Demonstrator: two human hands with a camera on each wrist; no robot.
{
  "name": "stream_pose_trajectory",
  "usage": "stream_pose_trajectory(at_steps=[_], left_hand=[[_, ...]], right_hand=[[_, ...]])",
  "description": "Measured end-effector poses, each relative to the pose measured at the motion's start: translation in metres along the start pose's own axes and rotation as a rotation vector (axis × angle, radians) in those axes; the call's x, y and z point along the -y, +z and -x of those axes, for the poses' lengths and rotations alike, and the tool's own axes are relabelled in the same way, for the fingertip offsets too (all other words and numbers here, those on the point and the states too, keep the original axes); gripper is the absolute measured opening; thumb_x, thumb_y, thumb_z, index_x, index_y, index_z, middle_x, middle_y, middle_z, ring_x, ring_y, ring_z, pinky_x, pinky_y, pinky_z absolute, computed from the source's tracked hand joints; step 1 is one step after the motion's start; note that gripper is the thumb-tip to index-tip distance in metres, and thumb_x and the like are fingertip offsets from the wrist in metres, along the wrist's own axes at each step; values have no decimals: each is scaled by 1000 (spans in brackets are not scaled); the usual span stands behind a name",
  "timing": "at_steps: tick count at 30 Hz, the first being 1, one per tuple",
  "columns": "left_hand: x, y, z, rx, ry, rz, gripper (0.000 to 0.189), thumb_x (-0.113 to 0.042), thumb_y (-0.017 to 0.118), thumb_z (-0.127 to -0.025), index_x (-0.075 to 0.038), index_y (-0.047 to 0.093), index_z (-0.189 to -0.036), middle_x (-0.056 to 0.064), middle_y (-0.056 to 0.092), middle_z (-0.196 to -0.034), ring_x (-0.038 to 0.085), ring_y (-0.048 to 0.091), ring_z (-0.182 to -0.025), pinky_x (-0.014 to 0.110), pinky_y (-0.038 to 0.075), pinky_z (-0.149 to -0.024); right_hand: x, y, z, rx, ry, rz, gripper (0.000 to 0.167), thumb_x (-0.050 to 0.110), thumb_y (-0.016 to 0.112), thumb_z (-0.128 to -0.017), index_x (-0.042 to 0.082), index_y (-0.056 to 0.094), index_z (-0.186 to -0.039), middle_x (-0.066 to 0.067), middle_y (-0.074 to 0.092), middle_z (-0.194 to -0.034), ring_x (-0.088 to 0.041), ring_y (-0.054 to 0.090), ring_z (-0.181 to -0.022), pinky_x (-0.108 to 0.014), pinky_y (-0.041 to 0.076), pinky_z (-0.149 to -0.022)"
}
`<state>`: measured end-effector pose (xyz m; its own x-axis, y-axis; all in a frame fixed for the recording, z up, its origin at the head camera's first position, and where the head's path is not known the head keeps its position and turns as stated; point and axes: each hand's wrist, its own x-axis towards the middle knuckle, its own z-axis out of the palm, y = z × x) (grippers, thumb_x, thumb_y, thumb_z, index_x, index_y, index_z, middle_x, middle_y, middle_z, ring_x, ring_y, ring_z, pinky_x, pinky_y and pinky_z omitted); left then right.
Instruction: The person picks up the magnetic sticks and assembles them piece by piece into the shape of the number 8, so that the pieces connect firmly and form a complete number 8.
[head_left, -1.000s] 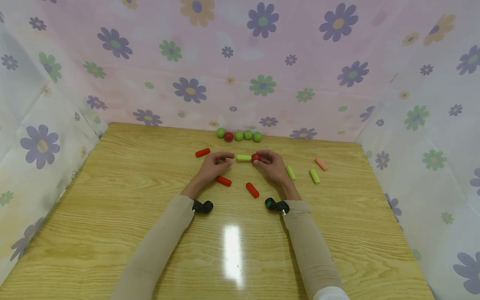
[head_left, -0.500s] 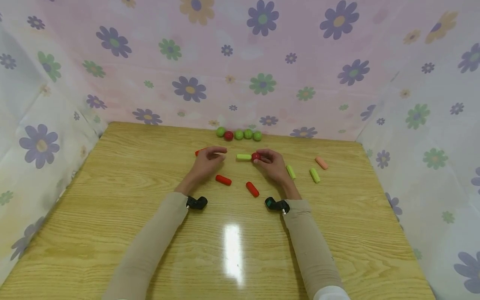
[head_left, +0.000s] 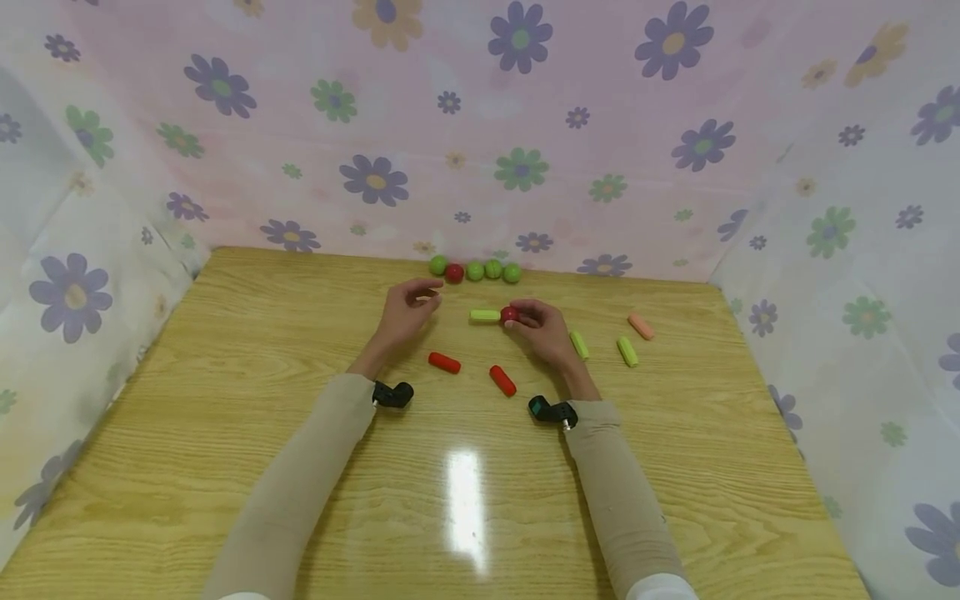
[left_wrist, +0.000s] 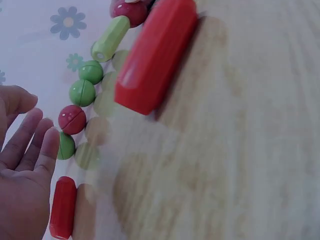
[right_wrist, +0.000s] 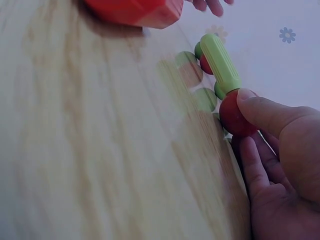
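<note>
— What's the biggest thing in front of you?

— The wooden bench (head_left: 225, 467), boxed in by flowered cloth walls (head_left: 525, 125). Everything else I'll place against the row of balls (head_left: 475, 270) at its far edge: four green and one red, second from the left.

— And the hands?

— The left hand (head_left: 405, 312) hangs just in front of that row's left end, fingers loosely spread and holding nothing. A second ago it was down beside the green stick (head_left: 485, 316); since then it has lifted and swung away to the left. The red stick (left_wrist: 63, 207) that lay out that way now sits under the palm in the left wrist view, untouched as far as I can tell.

— So it has let go of the green stick?

— It looks so. The right hand (head_left: 543, 332) has not moved: nearer me than the row's right end, its thumb and fingers pinch a red ball (head_left: 510, 314) pressed to the right end of that green stick. I'd judge the ball and stick are joined, and the left hand is after the next piece.

— Anything else lying about?

— Nearer me than the row, two more red sticks (head_left: 445, 362) lie between the wrists. Off to the right of the row there are two green sticks (head_left: 579, 345) and a pink one (head_left: 641, 326), farthest out.
</note>
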<state>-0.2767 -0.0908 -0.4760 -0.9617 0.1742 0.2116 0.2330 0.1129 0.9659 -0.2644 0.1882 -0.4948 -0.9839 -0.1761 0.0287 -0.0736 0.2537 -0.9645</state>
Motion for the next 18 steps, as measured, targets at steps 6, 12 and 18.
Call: stream_pose_trajectory(at_steps=[6, 12, 18], left_hand=[[0, -3, -10, -34, 8, 15, 29, 7, 59, -98, 14, 62, -127, 33, 58, -133, 45, 57, -122, 27, 52, -93], [3, -12, -24, -57, 11, -28, 29, 6, 59, -98, 14, 62, -126, 31, 60, -131, 42, 57, -117, 18, 49, -80], [4, -22, -37, -62, 15, -113, 29, 3, 61, -98, 10, 64, -127, 25, 63, -130, 35, 55, -112, 22, 45, -79]], right_hand=[[0, -2, 0, 0, -14, -11, 42, 3, 70, -95, -8, 59, -134, -28, 60, -133, -38, 60, -124, -22, 52, -96], [-2, 0, -1, -15, 8, -15, 40, 5, 72, -95, -4, 61, -132, -24, 62, -131, -34, 62, -122, -26, 52, -98], [-5, 1, -1, -22, 11, -6, 38, 5, 72, -94, -2, 62, -130, -22, 63, -129, -33, 62, -122, -35, 52, -102]])
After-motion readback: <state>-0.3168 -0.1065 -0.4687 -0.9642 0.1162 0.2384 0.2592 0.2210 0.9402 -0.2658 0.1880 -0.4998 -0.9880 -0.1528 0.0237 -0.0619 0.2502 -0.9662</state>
